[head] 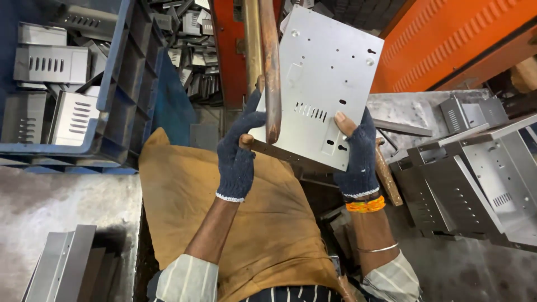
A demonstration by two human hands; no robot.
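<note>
Fingers (244, 124) of the left hand (236, 159), in a dark blue knit glove with the tips cut off, are curled shut around the lower left edge of a flat grey sheet-metal panel (327, 72), right where a rusty brown rod (270, 67) comes down in front of it. Over on the other side, the right hand (358, 159), same kind of glove, clamps the panel's lower right edge, thumb pressed flat on the front face and the rest of the fingers wrapped behind. So the panel is held up in the air between both hands, tilted a bit, above the person's lap and a tan cloth (224, 223) that's draped over it. You can see a row of slots and a few punched holes in the panel face.

Orange thread band (366, 205) and a thin metal bangle (378, 248) sit on the right wrist. Off to the left there's a blue plastic crate (120, 84) full of similar bent metal parts with slots. To the right, a stack of folded metal housings (481, 184) sits on the grey table (447, 268), and a wooden hammer handle (386, 173) pokes out just behind the right hand. Orange machine body (447, 39) fills the top right.
</note>
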